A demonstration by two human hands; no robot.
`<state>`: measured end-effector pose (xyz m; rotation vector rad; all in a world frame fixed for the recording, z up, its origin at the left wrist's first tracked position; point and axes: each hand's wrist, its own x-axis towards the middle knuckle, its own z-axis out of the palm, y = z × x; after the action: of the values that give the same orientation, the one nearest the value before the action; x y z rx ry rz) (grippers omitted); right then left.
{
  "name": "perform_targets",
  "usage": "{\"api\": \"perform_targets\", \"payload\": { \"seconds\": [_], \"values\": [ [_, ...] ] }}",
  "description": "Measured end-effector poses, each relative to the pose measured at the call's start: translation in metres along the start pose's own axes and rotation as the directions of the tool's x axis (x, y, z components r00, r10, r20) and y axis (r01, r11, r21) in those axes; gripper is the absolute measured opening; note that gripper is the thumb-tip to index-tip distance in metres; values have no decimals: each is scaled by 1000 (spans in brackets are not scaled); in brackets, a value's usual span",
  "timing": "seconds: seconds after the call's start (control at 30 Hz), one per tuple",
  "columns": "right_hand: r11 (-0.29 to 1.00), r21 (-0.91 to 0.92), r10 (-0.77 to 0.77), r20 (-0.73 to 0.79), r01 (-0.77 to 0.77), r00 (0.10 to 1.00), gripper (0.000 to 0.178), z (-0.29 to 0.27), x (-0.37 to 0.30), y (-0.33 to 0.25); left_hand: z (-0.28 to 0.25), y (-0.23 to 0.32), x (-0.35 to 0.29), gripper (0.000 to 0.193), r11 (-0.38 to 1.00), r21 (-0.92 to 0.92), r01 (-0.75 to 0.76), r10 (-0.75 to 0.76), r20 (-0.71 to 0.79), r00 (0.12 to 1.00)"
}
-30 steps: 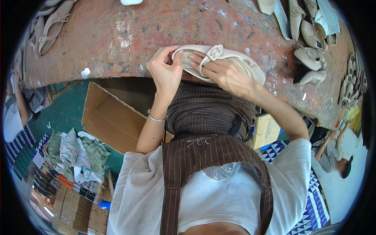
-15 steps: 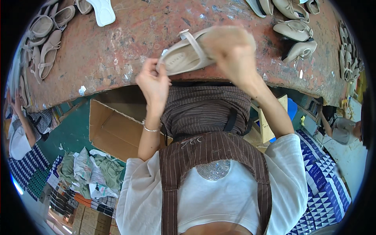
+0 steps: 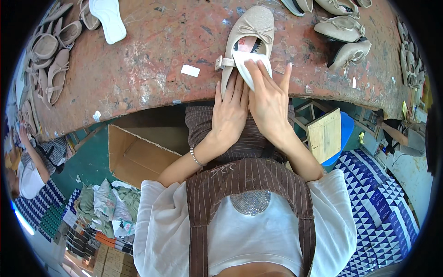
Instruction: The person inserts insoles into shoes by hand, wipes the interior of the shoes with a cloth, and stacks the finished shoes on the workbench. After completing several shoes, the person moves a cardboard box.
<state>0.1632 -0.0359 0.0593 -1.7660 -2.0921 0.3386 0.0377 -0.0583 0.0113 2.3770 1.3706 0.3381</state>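
beige shoe [image 3: 242,28] now toe-away just ahead of the hands, white insole [image 3: 242,57] across its opening.
half a second back it lay sideways, footbed flat; pinkish inside now shows, so insole looks unseated. left hand [image 3: 229,115]: fingers straight at heel, can't tell grip. right hand [image 3: 269,104]: fingers spread on insole, can't tell pinch. white scrap [image 3: 190,70] left of the hands on table [image 3: 161,60].

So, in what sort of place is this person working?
Probably a shoe workshop: beige shoes lie at both sides of a worn, stained table, and a loose white insole lies near the left ones.
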Motion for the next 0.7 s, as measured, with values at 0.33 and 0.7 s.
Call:
{"api": "perform_targets", "payload": {
  "seconds": [0.33, 0.7],
  "values": [
    [988, 58, -137, -81, 142, 987, 55, 35, 30, 22, 29, 27, 7, 60, 988, 95, 126, -119, -74, 990],
    [978, -85, -186, 37, 189, 982, 50, 29, 40, 25, 24, 24, 12, 53, 983, 157, 94, -76, -115, 990]
  ]
}}
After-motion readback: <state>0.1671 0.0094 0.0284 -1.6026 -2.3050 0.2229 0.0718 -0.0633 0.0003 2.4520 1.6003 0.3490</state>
